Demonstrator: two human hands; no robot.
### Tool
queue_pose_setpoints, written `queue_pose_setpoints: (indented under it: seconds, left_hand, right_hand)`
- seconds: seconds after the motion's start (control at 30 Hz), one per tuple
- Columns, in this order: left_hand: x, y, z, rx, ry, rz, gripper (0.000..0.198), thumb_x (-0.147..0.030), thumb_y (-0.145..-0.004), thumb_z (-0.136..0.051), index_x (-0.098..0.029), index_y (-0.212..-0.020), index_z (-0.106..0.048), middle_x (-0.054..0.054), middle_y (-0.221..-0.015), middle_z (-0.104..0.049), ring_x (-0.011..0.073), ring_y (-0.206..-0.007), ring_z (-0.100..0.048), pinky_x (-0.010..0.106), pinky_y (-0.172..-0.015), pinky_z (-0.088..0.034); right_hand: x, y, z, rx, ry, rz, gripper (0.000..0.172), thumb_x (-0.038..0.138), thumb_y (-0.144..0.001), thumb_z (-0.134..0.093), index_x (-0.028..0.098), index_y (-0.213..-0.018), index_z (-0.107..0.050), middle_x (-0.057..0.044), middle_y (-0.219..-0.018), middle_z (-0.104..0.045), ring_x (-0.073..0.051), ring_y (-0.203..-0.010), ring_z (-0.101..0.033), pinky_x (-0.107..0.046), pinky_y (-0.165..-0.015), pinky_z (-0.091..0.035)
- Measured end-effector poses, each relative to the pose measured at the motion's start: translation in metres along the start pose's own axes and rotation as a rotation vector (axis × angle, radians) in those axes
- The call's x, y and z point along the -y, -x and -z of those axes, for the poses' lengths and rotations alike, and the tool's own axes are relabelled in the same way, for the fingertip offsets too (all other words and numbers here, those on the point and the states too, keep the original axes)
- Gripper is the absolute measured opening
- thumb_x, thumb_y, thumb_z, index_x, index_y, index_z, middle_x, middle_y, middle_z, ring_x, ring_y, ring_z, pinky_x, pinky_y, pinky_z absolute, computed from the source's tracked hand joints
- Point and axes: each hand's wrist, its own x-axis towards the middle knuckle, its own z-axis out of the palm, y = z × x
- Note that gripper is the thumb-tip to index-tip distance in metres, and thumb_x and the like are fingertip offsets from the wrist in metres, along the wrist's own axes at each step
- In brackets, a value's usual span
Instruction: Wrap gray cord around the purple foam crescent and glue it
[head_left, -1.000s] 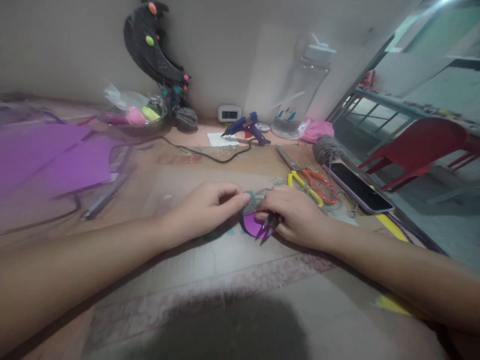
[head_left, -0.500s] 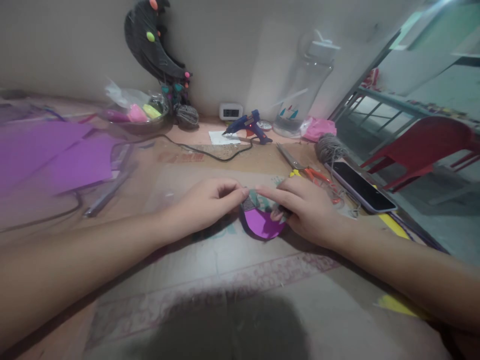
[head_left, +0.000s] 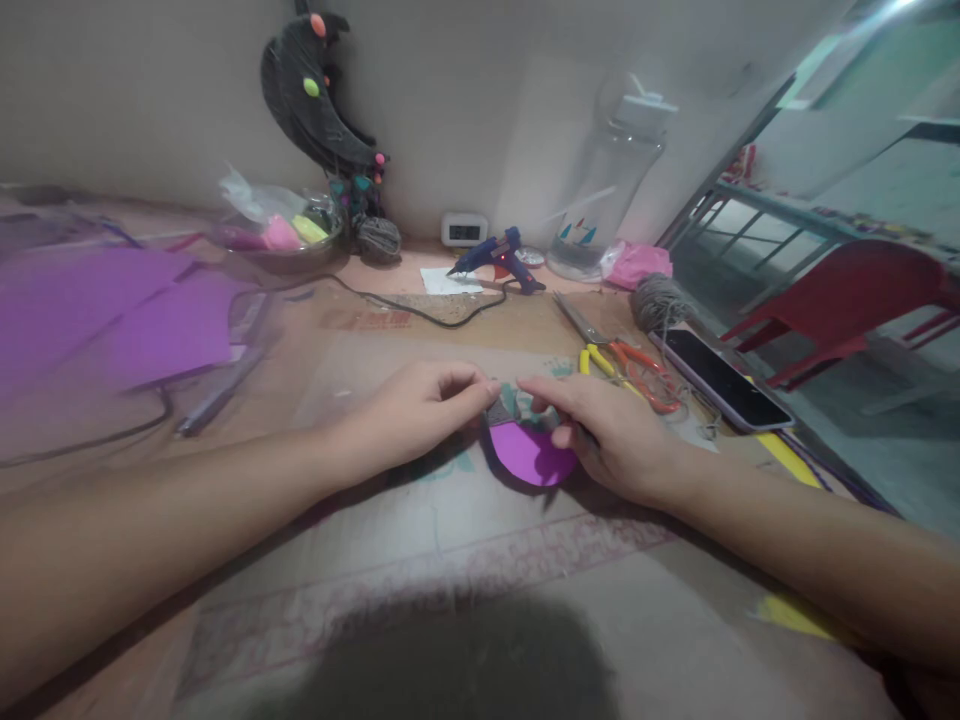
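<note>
A purple paper piece (head_left: 531, 455) with a rounded, dark-rimmed lower edge lies between my hands on the printed board. Grey material (head_left: 498, 411), seemingly yarn, covers its upper left part. My left hand (head_left: 442, 395) pinches the piece at its upper left edge, thumb against forefinger. My right hand (head_left: 600, 425) is at its right edge, fingers curled over it and forefinger reaching towards my left thumb. The fingers of that hand hide part of the edge, and what they pinch is too unclear to name.
Scissors (head_left: 577, 318) and a yellow-handled tool (head_left: 596, 358) lie beyond my right hand, near a phone (head_left: 727, 380) and a grey yarn ball (head_left: 660, 302). A blue glue gun (head_left: 495, 252) stands behind, its cord crossing left. Purple sheets (head_left: 172, 320) lie left; a bottle (head_left: 607, 190) stands at the back.
My right hand has drawn slightly right and its forefinger is more bent, uncovering more of the yellow handles. My left hand keeps its pinch. The whole view has shifted slightly.
</note>
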Motion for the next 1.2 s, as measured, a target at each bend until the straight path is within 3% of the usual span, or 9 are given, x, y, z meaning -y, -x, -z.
queue_pose_setpoints:
  seconds: [0.1, 0.2, 0.37, 0.47, 0.53, 0.67, 0.77, 1.0, 1.2]
  left_hand:
    - [0.0004, 0.0003, 0.0001, -0.006, -0.023, -0.007, 0.038, -0.045, -0.092, -0.042, -0.018, -0.068, -0.055, -0.002, -0.064, -0.051, 0.0128, -0.061, -0.047, 0.025, -0.055, -0.033]
    - [0.0011, 0.0002, 0.0002, -0.006, -0.021, -0.021, 0.038, -0.044, -0.092, -0.042, -0.018, -0.068, -0.055, -0.002, -0.063, -0.049, 0.0122, -0.060, -0.045, 0.025, -0.054, -0.032]
    - [0.0011, -0.0011, -0.0002, -0.030, 0.039, -0.035, 0.037, -0.043, -0.092, -0.043, -0.018, -0.066, -0.052, -0.002, -0.062, -0.047, 0.0116, -0.059, -0.043, 0.025, -0.054, -0.032]
    - [0.0013, -0.0025, -0.0002, -0.060, 0.091, -0.008, 0.039, -0.044, -0.092, -0.045, -0.018, -0.063, -0.050, -0.003, -0.060, -0.048, 0.0109, -0.055, -0.042, 0.024, -0.052, -0.032]
    - [0.0023, -0.0037, 0.0002, -0.056, 0.114, 0.010, 0.039, -0.046, -0.091, -0.046, -0.018, -0.063, -0.051, -0.003, -0.059, -0.050, 0.0102, -0.053, -0.042, 0.024, -0.050, -0.031]
    - [0.0059, -0.0058, 0.0008, -0.041, 0.155, 0.022, 0.037, -0.047, -0.090, -0.049, -0.018, -0.068, -0.056, -0.003, -0.061, -0.054, 0.0095, -0.053, -0.045, 0.022, -0.051, -0.034]
    - [0.0079, -0.0067, 0.0007, -0.031, 0.216, 0.044, 0.034, -0.048, -0.088, -0.052, -0.018, -0.076, -0.060, -0.002, -0.062, -0.056, 0.0094, -0.053, -0.046, 0.021, -0.049, -0.034]
    - [0.0051, -0.0075, 0.0013, -0.031, 0.234, 0.079, 0.029, -0.044, -0.086, -0.056, -0.018, -0.077, -0.062, -0.002, -0.062, -0.058, 0.0095, -0.053, -0.048, 0.021, -0.048, -0.033]
    - [0.0067, -0.0067, 0.0005, -0.009, 0.235, 0.099, 0.029, -0.045, -0.086, -0.057, -0.019, -0.076, -0.061, -0.003, -0.061, -0.058, 0.0097, -0.054, -0.049, 0.021, -0.049, -0.034]
  right_hand:
    - [-0.0014, 0.0021, 0.0031, -0.051, -0.014, 0.032, 0.034, 0.014, -0.092, -0.042, 0.020, -0.124, -0.051, -0.001, -0.077, -0.066, -0.015, -0.069, -0.061, -0.027, -0.065, -0.049]
    - [0.0002, 0.0027, 0.0050, -0.059, 0.082, -0.037, 0.029, 0.023, -0.094, -0.045, 0.020, -0.122, -0.051, -0.002, -0.079, -0.063, -0.016, -0.067, -0.059, -0.028, -0.061, -0.045]
    - [0.0022, -0.0004, 0.0066, -0.118, 0.125, -0.139, 0.054, 0.055, -0.091, -0.045, 0.016, -0.128, -0.045, -0.012, -0.099, -0.054, -0.024, -0.084, -0.055, -0.038, -0.070, -0.049]
    - [0.0033, -0.0021, 0.0062, -0.085, 0.110, -0.102, 0.042, 0.038, -0.098, -0.034, 0.020, -0.136, -0.039, -0.012, -0.109, -0.050, -0.025, -0.098, -0.053, -0.042, -0.082, -0.048]
    - [0.0042, -0.0027, 0.0047, -0.052, 0.118, -0.083, 0.044, 0.027, -0.099, -0.032, 0.022, -0.142, -0.033, -0.012, -0.111, -0.049, -0.024, -0.100, -0.052, -0.042, -0.084, -0.048]
    - [0.0050, -0.0033, 0.0009, -0.002, 0.136, -0.045, 0.055, 0.043, -0.100, -0.029, 0.015, -0.147, -0.028, -0.014, -0.110, -0.051, -0.024, -0.096, -0.051, -0.040, -0.083, -0.048]
    - [0.0047, -0.0039, -0.0003, 0.010, 0.173, -0.030, 0.054, 0.043, -0.100, -0.028, 0.010, -0.143, -0.034, -0.014, -0.105, -0.055, -0.024, -0.090, -0.051, -0.039, -0.080, -0.047]
    - [0.0058, -0.0065, -0.0015, -0.022, 0.151, 0.025, 0.024, 0.023, -0.097, -0.046, 0.011, -0.114, -0.058, -0.007, -0.086, -0.064, -0.018, -0.078, -0.054, -0.030, -0.071, -0.043]
    - [0.0046, -0.0048, -0.0030, -0.016, 0.230, 0.053, 0.024, 0.026, -0.098, -0.046, 0.012, -0.112, -0.060, -0.007, -0.086, -0.066, -0.018, -0.077, -0.055, -0.030, -0.069, -0.041]
